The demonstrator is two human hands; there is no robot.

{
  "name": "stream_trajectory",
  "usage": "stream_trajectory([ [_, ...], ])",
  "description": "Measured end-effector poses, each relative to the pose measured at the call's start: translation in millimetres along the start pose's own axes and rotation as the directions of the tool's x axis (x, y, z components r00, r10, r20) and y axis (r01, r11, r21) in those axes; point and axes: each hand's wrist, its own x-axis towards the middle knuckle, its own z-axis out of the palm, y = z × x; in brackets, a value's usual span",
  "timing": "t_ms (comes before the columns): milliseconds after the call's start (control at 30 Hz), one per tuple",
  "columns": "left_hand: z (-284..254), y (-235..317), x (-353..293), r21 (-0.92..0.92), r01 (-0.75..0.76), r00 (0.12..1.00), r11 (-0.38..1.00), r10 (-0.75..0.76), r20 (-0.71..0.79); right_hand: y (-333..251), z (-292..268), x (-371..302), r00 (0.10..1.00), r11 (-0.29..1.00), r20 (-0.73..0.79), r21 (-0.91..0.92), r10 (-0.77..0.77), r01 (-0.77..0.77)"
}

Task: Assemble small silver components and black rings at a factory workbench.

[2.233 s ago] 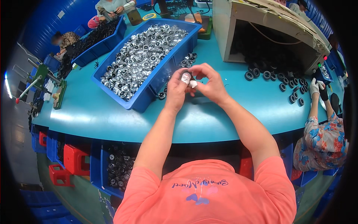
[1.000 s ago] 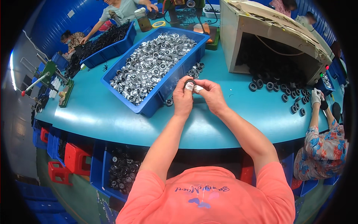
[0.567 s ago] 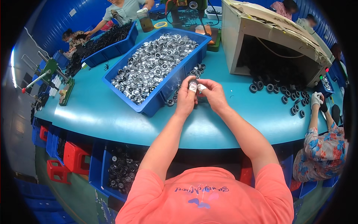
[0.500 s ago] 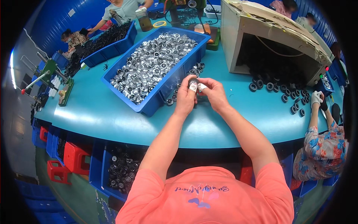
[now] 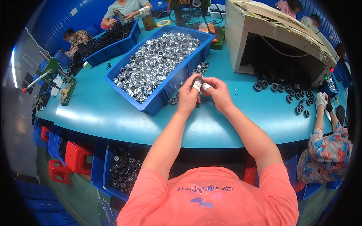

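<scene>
Both my hands are together above the table, just right of a blue bin (image 5: 160, 101) heaped with shiny silver wheel hubs (image 5: 158, 62). My left hand (image 5: 187, 100) is closed around a small black rubber ring (image 5: 197, 79), its thumb pressed to the near side. My right hand (image 5: 220, 95) is closed at the ring's right side, thumb and fingers bent in against it. White wraps cover both thumb tips. Whether a hub sits inside the ring is hidden by my fingers. A few loose hubs (image 5: 201, 67) lie beside the bin, close to my left fingers.
A beige box (image 5: 238, 49) with an open front stands at right, black rings (image 5: 274, 87) spilling out. A hand press (image 5: 68, 90) is at far left. Co-workers sit around the table; one's gloved hand (image 5: 321, 99) is at right. Red stools (image 5: 60, 171) stand below.
My hands stay in nearly the same place, with the black ring turned slightly between my fingers. Across the table, a co-worker has drawn an outstretched arm back in. The whole view has shifted slightly.
</scene>
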Motion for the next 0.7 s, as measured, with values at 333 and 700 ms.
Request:
stream_trajectory([
  [333, 3.5, -0.5, -0.6, 0.199, -0.125, 0.968, 0.972, 0.164, -0.189, 1.1, 10.3, -9.3, 0.99, 0.965, -0.009, -0.222, -0.143, 0.137],
  [700, 2.7, 4.4, -4.3, 0.013, -0.012, 0.999, 1.0, 0.011, 0.042, -4.9, -7.1, 3.3, 0.999, 1.0, 0.037, -0.017, 0.019, -0.019],
])
